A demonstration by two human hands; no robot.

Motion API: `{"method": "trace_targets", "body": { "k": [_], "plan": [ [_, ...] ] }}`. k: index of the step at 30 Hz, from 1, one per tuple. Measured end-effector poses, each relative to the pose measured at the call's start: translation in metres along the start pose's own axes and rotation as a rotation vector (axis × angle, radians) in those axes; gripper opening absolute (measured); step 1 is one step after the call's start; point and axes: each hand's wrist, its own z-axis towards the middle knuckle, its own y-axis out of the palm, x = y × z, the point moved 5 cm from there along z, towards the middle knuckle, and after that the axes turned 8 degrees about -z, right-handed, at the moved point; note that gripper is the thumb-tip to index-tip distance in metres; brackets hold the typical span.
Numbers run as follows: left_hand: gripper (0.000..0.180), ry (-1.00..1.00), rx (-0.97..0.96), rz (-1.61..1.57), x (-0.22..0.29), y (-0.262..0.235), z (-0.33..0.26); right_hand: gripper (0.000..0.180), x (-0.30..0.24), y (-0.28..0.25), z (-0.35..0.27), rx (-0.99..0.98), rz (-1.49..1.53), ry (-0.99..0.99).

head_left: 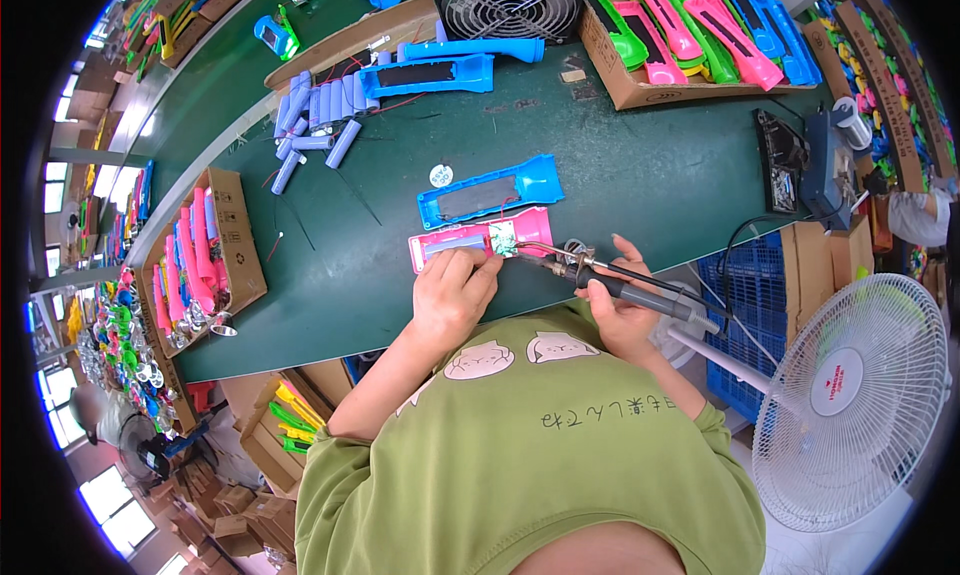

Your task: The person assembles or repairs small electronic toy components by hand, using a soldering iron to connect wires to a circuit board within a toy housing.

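Note:
My right hand (pixel 622 315) is wrapped round the grey handle of a soldering iron (pixel 640 294). The iron's tip points left, reaching a small green-and-white circuit board (pixel 503 239). That board lies in a pink flashlight casing half (pixel 538 227), beside a purple battery cell (pixel 452 246). My left hand (pixel 455 290) is closed at the casing's near edge, its fingertips pressed together at the board and the cell. Just beyond lies a blue casing half (pixel 541 181) with a dark panel. Whether tip and board touch is too small to tell.
Purple battery cells (pixel 335 100) with loose wires lie at the back left. Boxes of colourful casings stand back right (pixel 650 97) and left (pixel 240 265). A black fan (pixel 512 10) sits at the back. A soldering station (pixel 828 160) and white fan (pixel 850 400) are on the right.

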Motion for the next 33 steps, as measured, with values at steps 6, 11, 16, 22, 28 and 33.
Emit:
{"method": "trace_targets", "body": {
  "k": [6, 11, 16, 22, 28, 33],
  "plan": [
    [0.022, -0.027, 0.016, -0.039, -0.001, 0.000, 0.000, 0.017, 0.007, 0.006, -0.005, 0.029, 0.069, 0.137],
    [0.022, -0.032, 0.024, -0.057, -0.002, 0.000, 0.001, 0.018, 0.008, 0.005, -0.005, -0.042, -0.067, -0.016],
    [0.022, -0.090, 0.057, -0.095, -0.006, 0.001, 0.000, 0.017, 0.006, 0.004, -0.004, 0.108, 0.276, 0.294],
    [0.021, -0.086, 0.055, -0.113, -0.006, 0.002, 0.000, 0.016, 0.009, 0.006, -0.005, 0.038, 0.224, 0.236],
    [0.021, -0.075, 0.022, -0.125, -0.007, 0.003, -0.002, 0.017, 0.008, 0.008, -0.004, 0.060, 0.234, 0.218],
    [0.022, -0.087, 0.008, -0.098, -0.005, 0.004, -0.001, 0.017, 0.012, 0.008, -0.006, 0.060, 0.253, 0.264]
  ]
}}
